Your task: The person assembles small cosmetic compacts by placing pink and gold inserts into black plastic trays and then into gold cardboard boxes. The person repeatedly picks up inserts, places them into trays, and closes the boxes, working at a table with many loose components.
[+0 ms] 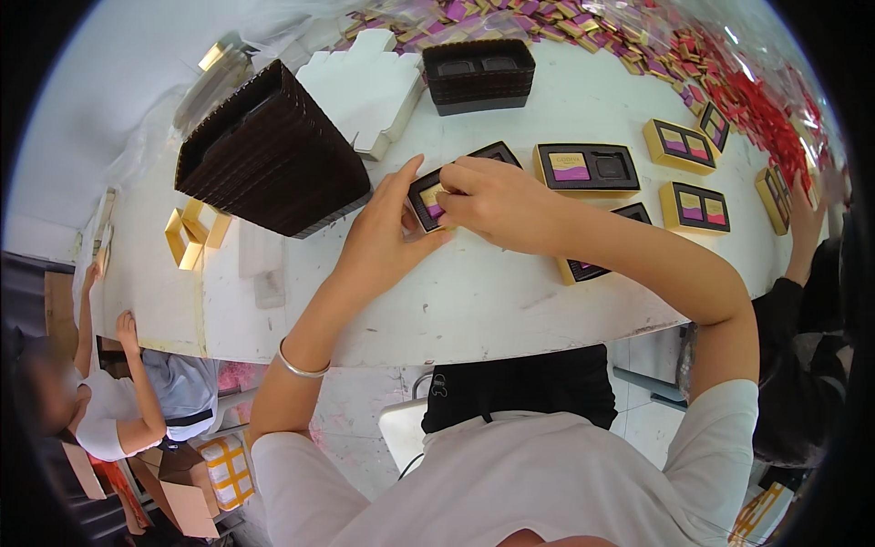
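Clearly, in the head view, the box with the dark tray (417,198) lies on the bench (392,319) between the 2 hands, its near left end inside the left hand (383,219) and its middle beneath the right hand (492,202). Its long axis runs slantwise, from near left to far right, so the left hand is nearer that first end while the right hand reaches across the length from the right. Open face up, it points its far end away from the body, between the far tray stack (480,89) and the neighbouring gold box (599,193), which lies almost straight left to right.

The left hand is half open, thumb and fingers parted around the near left end, with no closed grip showing. The right hand is curled, fingertips drawn together at the purple-and-gold piece (435,211) in that end; they cover part of it, so I cannot tell whether they grip it or merely press. To the left stands a tall dark tray stack (273,159), leaning towards the far left.
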